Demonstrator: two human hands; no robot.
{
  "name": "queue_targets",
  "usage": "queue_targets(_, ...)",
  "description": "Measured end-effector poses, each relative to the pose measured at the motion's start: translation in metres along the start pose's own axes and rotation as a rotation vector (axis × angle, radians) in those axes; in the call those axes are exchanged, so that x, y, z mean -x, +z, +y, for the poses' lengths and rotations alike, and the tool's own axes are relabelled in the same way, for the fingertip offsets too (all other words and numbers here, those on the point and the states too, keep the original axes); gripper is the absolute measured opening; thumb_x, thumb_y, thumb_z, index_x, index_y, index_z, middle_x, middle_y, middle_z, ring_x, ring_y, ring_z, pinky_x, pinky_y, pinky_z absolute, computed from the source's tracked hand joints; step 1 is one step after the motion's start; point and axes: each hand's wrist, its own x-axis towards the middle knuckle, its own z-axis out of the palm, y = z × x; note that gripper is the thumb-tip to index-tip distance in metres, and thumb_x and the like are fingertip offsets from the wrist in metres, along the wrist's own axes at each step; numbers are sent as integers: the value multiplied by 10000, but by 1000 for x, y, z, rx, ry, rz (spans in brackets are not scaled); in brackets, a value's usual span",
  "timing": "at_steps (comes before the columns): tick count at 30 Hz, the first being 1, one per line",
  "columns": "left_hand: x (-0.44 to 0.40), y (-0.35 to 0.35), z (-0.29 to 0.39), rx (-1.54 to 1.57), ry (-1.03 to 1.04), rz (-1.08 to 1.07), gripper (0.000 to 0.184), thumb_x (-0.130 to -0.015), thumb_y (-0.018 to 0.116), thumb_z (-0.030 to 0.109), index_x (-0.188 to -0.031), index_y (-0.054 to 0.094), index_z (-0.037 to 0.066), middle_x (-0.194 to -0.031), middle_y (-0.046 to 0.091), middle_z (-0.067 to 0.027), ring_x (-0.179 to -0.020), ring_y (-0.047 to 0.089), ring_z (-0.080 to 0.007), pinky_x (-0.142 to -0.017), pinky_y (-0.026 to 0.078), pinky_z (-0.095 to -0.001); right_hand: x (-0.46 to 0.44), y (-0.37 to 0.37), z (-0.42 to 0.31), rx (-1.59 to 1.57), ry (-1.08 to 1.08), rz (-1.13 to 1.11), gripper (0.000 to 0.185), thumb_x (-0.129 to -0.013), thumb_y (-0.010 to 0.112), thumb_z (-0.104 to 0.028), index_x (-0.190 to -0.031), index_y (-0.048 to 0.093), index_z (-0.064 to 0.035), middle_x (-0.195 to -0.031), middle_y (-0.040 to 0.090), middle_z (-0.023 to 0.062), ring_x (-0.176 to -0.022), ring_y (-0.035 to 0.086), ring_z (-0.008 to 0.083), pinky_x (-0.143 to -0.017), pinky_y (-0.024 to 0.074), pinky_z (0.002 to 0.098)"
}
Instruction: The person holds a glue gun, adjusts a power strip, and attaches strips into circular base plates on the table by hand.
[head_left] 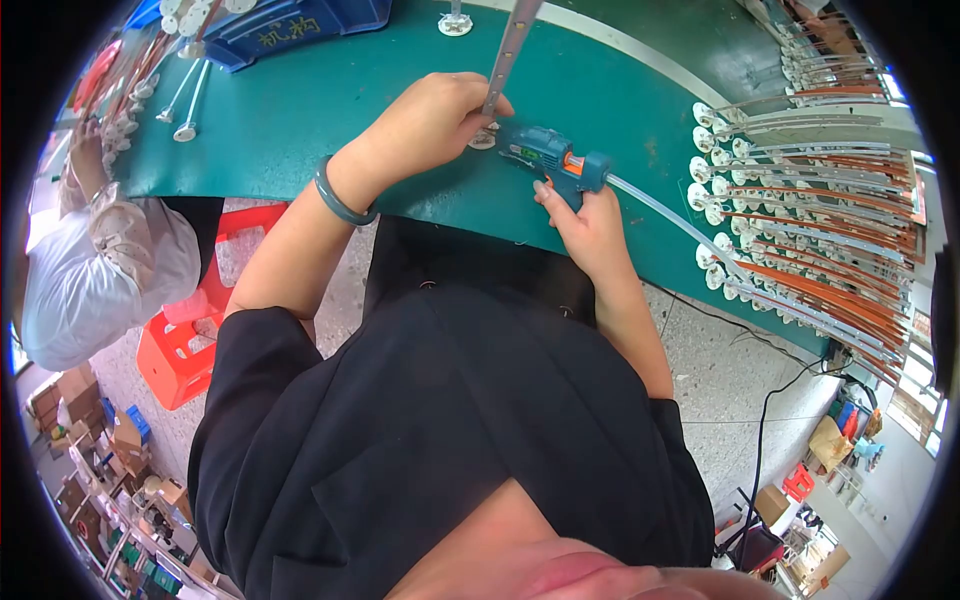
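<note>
My left hand has its fingers closed round the lower end of a long strip with small dots along it. The strip stands up from a small round white base on the green table. In my right hand is a dark teal glue gun, its nozzle pointing left toward the base. A clear glue stick runs out of the gun's back toward the lower right.
Many strips with round white bases lie in rows at the right. A blue bin and thin rods with round bases are at the upper left. A co-worker sits at the left near red stools. Another white base stands behind.
</note>
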Motion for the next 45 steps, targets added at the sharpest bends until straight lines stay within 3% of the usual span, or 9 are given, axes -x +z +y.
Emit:
queue_targets(21, 1, -1, 2, 18, -41, 7, 192, -817, 626, -18, -994, 689, 22, -898, 696, -137, -822, 673, -291, -722, 532, -354, 7, 0, 6, 13, 15, 31, 335, -862, 682, -162, -1149, 602, -8, -908, 663, 164, -823, 648, 295, -770, 497, 382)
queue_targets(25, 9, 4, 9, -30, -48, 64, 180, -825, 630, -15, -991, 686, 29, -909, 694, -141, -816, 676, -313, -735, 539, -361, 10, -7, 12, -2, -27, 52, 357, -859, 693, -155, -1154, 586, 16, -964, 677, 157, -868, 656, 237, -747, 509, 362)
queue_targets(28, 11, -8, 2, 5, -114, 213, 162, -860, 610, -1, -1005, 680, 20, -937, 705, -140, -852, 691, -299, -759, 545, -345, 15, -16, 0, -420, 96, 24, 223, -902, 639, -99, -1081, 573, 15, -908, 678, 116, -648, 567, 106, -609, 464, 247)
queue_targets(31, -1, -33, -28, -17, -234, 378, 176, -864, 617, 7, -1032, 669, 12, -898, 711, -139, -860, 706, -257, -760, 545, -323, 17, -25, 6, -526, 175, 12, 221, -905, 617, -76, -1097, 555, 16, -976, 689, 155, -650, 569, 114, -640, 469, 256)
queue_targets(36, -22, -50, -79, -191, -247, 330, 204, -867, 637, 24, -1071, 654, 26, -823, 698, -122, -787, 696, -200, -732, 540, -307, 16, -20, 4, -480, 151, 38, 239, -917, 605, -83, -1126, 535, 10, -978, 680, 166, -653, 578, 125, -639, 479, 269)
queue_targets(39, -23, -49, -88, -121, -262, 310, 209, -865, 650, 39, -1074, 650, 24, -814, 696, -120, -758, 687, -190, -728, 541, -302, 19, -18, 5, -458, 154, 49, 244, -915, 606, -80, -1131, 533, 10, -978, 678, 166, -653, 581, 129, -640, 481, 269)
queue_targets(42, -20, -47, -91, -1, -271, 346, 236, -812, 659, 54, -1047, 663, 34, -869, 709, -152, -798, 694, -301, -725, 542, -360, 18, -20, 7, -465, 145, 57, 250, -912, 609, -78, -1133, 533, 8, -976, 677, 165, -653, 584, 131, -638, 481, 269)
queue_targets(45, -15, -46, -87, 44, -285, 385, 241, -813, 653, 48, -1053, 656, 21, -867, 713, -150, -799, 703, -277, -726, 544, -354, 16, -20, 8, -470, 123, 54, 250, -910, 610, -79, -1133, 534, 4, -975, 678, 162, -654, 585, 133, -638, 479, 270)
